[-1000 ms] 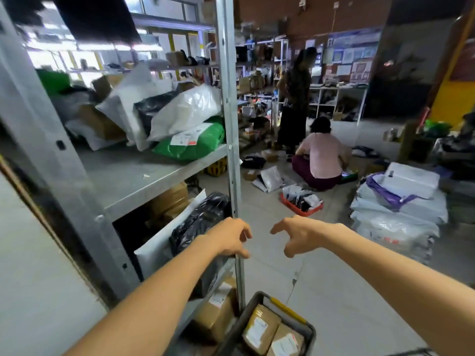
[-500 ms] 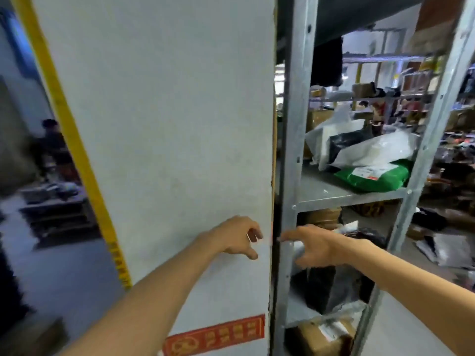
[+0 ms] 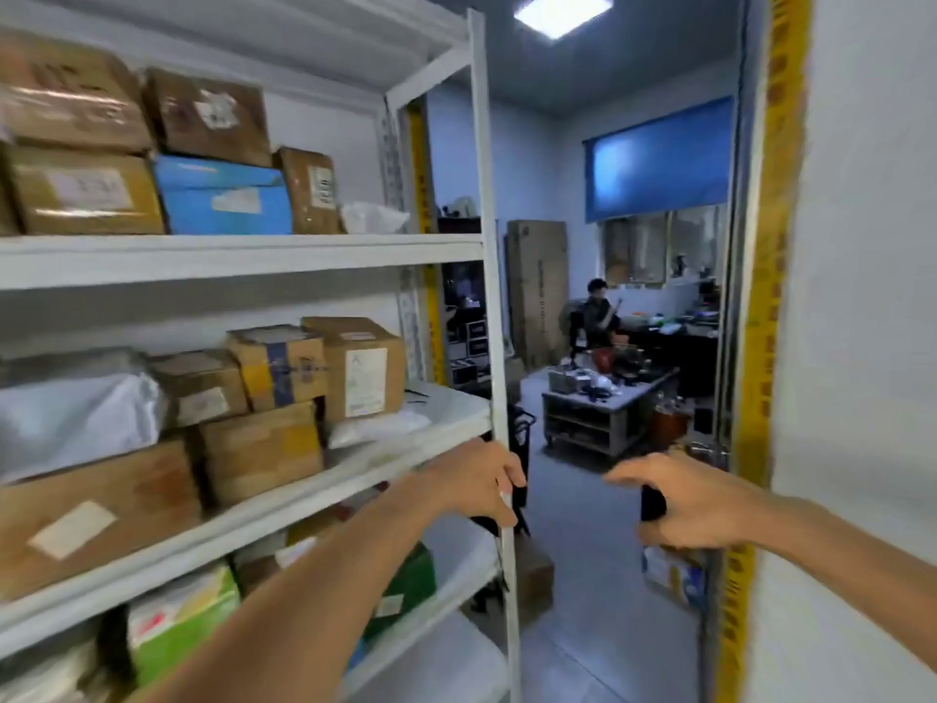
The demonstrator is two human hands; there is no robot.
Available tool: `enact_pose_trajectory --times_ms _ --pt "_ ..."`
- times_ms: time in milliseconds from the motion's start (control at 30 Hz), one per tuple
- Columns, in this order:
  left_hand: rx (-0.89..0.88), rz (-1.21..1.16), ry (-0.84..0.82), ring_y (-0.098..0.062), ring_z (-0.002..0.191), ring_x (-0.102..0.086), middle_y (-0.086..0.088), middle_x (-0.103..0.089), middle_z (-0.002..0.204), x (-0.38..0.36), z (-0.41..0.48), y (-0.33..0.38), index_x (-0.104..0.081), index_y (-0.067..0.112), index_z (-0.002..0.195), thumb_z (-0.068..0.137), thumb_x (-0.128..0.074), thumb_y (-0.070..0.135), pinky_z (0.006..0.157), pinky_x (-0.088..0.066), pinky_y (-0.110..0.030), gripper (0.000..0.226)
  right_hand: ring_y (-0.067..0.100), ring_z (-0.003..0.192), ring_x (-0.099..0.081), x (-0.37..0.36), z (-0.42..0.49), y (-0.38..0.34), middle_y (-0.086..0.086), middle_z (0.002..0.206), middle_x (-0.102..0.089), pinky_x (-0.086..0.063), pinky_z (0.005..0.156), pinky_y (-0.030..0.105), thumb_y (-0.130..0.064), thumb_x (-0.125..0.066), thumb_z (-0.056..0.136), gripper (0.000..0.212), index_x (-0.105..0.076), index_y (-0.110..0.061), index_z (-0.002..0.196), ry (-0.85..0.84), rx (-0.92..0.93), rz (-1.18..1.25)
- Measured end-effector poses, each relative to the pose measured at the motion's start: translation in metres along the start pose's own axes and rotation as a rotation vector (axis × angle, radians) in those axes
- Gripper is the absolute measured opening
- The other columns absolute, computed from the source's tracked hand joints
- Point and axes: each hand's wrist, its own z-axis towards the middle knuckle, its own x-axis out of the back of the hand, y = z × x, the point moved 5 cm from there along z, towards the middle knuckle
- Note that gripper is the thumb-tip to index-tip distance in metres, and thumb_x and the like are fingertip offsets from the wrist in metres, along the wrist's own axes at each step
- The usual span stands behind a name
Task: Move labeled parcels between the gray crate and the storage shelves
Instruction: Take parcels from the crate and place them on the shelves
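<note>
A white storage shelf unit (image 3: pixel 243 258) fills the left side, packed with labeled parcels: brown cardboard boxes (image 3: pixel 362 378), a blue box (image 3: pixel 223 200), white bags (image 3: pixel 76 418) and a green-and-white parcel (image 3: pixel 177 616) on a lower level. My left hand (image 3: pixel 476 484) hovers loosely curled right in front of the shelf's front post (image 3: pixel 494 296) and holds nothing. To its right, over the aisle, my right hand (image 3: pixel 679 499) is also loosely curled and holds nothing. The gray crate is out of view.
A white wall edge with yellow tape (image 3: pixel 760 347) bounds the right side, leaving a narrow aisle. A small cardboard box (image 3: pixel 532 575) lies on the floor by the shelf foot. Farther back stand a low cluttered table (image 3: pixel 603 403) and a seated person (image 3: pixel 598 317).
The view has swung from the metal rack and crate, past a white wall, to this white shelf unit and aisle. Both hands keep the same outstretched, empty pose.
</note>
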Motion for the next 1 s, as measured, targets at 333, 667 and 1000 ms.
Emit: enact_pose_trajectory --times_ms 333,667,1000 --pt "0.367 0.161 0.258 -0.019 0.101 -0.063 -0.001 -0.066 0.115 0.129 -0.234 -0.151 -0.063 0.019 0.119 0.080 -0.076 0.025 0.092 -0.053 -0.036 0.041 0.006 0.127 -0.045 0.028 0.078 -0.296 -0.011 0.142 -0.046 -0.041 0.096 0.017 -0.030 -0.071 0.084 0.063 -0.044 -0.030 0.141 0.024 0.480 0.056" --pt "0.658 0.229 0.470 -0.018 0.102 -0.066 -0.002 -0.070 0.113 0.196 -0.425 -0.213 -0.065 0.014 0.119 0.078 -0.079 0.018 0.093 -0.052 -0.034 0.044 0.013 0.120 -0.053 0.055 0.070 -0.528 -0.007 0.135 -0.055 -0.045 0.101 0.029 -0.033 -0.072 0.080 0.061 -0.051 -0.029 0.137 0.150 0.885 0.033" --pt "0.874 0.248 0.671 -0.017 0.095 -0.067 -0.001 -0.071 0.108 0.228 -0.528 -0.247 -0.066 0.019 0.117 0.075 -0.082 0.023 0.090 -0.055 -0.037 0.045 0.003 0.106 -0.056 0.072 0.065 -0.611 -0.012 0.124 -0.060 -0.048 0.094 0.024 -0.031 -0.072 0.073 0.061 -0.055 -0.028 0.132 0.168 1.098 0.154"
